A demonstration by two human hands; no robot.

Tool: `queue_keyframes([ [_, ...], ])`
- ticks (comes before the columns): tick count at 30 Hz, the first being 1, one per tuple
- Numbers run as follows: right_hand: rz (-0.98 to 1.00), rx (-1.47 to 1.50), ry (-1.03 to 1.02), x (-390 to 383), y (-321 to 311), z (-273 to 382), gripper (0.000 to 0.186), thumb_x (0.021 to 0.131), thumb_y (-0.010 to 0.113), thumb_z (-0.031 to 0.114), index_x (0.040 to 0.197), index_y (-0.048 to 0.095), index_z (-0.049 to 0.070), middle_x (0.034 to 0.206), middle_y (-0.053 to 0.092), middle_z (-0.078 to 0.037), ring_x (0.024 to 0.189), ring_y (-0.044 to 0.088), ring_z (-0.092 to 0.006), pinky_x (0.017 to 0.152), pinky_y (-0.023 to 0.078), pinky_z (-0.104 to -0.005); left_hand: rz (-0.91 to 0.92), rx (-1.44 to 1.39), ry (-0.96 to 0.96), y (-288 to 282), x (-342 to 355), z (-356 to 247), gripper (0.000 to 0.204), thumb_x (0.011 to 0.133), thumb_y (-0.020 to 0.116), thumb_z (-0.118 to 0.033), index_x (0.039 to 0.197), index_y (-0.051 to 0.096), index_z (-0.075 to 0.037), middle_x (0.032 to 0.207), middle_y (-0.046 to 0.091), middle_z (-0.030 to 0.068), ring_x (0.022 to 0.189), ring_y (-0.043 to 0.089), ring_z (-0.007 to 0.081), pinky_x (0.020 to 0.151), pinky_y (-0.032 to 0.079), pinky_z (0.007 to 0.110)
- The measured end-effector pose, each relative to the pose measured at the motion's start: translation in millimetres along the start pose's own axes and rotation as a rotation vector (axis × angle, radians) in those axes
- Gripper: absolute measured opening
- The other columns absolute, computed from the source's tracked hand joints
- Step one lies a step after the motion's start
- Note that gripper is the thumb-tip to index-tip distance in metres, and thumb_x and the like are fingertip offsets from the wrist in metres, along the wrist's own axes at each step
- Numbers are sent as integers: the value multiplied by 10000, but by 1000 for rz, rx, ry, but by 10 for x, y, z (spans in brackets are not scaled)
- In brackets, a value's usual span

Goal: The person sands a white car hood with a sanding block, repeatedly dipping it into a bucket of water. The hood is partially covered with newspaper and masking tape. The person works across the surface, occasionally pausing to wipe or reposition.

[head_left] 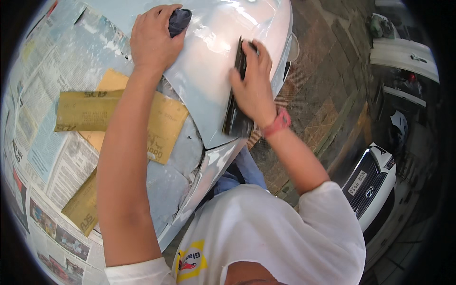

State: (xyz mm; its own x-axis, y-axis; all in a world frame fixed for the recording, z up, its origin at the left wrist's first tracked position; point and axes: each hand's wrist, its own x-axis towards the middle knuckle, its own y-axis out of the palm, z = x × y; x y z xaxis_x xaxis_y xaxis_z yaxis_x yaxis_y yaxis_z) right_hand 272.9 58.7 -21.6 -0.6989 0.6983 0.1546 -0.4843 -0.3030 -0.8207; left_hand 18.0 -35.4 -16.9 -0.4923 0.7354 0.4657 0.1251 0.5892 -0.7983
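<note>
A curved, pale blue-white car panel [204,76] with pinkish sanded patches lies wet and shiny below both hands. At its far left part, my left hand [153,42] is closed around a dark grey, crumpled wad [180,22], perhaps cloth or sponge. My right hand [254,83] grips a long black sanding block [238,121] near the panel's right edge, the block flat against the surface. A red band circles the right wrist. Left of the panel, yellow-brown sandpaper sheets [85,111] lie overlapping, partly covered by my left forearm.
Newspaper sheets [52,128] cover the surface on the left. Another sandpaper piece [83,204] lies nearer me. A brown tiled floor [313,90] stretches out on the right. Beyond it stand a white car front [368,185] and a white car door [408,57].
</note>
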Motion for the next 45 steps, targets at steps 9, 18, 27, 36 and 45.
queue_keyframes([
  [9, -197, -30, 281, 1652, -18, -1808, 718, 912, 695, 301, 1548, 554, -1, 1613, 442, -298, 1506, 413, -496, 1283, 349, -538, -5, 9, -29, 84, 29, 87, 436, 948, 830, -345, 1369, 739, -275, 1338, 731, 34, 1240, 675, 309, 1061, 561, 444],
  [18, -118, 18, -84, 685, 167, -723, 675, 968, 682, 230, 1559, 509, -45, 1614, 442, -320, 1555, 366, -501, 1312, 312, -547, 36, -7, -56, 31, 59, 0, 432, 934, 843, -296, 1352, 745, -240, 1327, 737, 36, 1223, 685, 310, 1060, 560, 440],
  [27, -106, -15, -1, 1324, 144, -1095, 701, 951, 688, 253, 1556, 513, -54, 1639, 383, -363, 1529, 358, -551, 1292, 329, -593, 6, -9, -34, 4, 79, -2, 425, 927, 851, -267, 1339, 750, -236, 1318, 741, 31, 1216, 688, 301, 1045, 567, 430],
  [36, -172, 57, 353, 2209, -26, -2170, 777, 879, 752, 358, 1569, 569, 50, 1614, 456, -309, 1527, 414, -485, 1307, 326, -519, 12, -15, -40, 43, 54, 14, 427, 923, 852, -262, 1337, 750, -237, 1304, 744, 28, 1190, 689, 294, 1031, 571, 428],
  [45, -50, 36, -131, -49, 144, 11, 689, 956, 696, 96, 1570, 441, -84, 1607, 356, -409, 1513, 313, -644, 1278, 324, -668, 13, 6, -28, -3, 76, -15, 428, 933, 844, -277, 1348, 742, -242, 1313, 740, 30, 1204, 683, 305, 1043, 563, 437],
])
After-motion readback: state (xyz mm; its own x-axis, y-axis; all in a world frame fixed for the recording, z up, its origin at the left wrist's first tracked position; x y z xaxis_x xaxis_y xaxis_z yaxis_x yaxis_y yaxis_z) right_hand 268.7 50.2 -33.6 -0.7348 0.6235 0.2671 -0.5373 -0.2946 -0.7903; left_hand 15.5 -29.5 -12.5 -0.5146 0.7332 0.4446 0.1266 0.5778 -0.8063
